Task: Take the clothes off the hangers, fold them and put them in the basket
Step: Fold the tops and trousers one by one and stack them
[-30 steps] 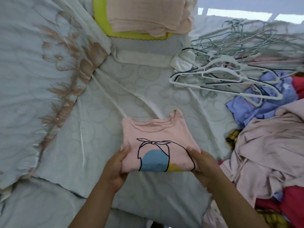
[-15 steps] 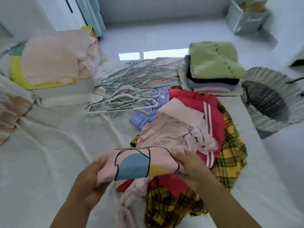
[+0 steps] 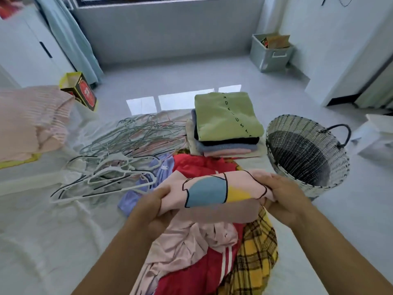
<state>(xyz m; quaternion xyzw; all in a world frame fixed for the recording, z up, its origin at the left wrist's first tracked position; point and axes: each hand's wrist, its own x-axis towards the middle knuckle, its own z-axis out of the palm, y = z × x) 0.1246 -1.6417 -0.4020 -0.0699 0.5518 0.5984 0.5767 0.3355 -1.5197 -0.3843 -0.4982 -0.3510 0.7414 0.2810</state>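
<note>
While the left hand (image 3: pixel 153 203) and right hand (image 3: pixel 285 194) each curl round one end, the folded pink shirt (image 3: pixel 214 192) with its blue and yellow print is held above a heap of unfolded clothes (image 3: pixel 212 252). The woven basket (image 3: pixel 340 167) stands just past the right hand, beside a folded stack (image 3: pixel 225 116). Loose hangers (image 3: pixel 119 158) lie left on the white bedsheet (image 3: pixel 53 231), with pale floor (image 3: pixel 180 81) beyond.

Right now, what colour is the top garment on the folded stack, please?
The top garment is light green with dark lettering; head view.
</note>
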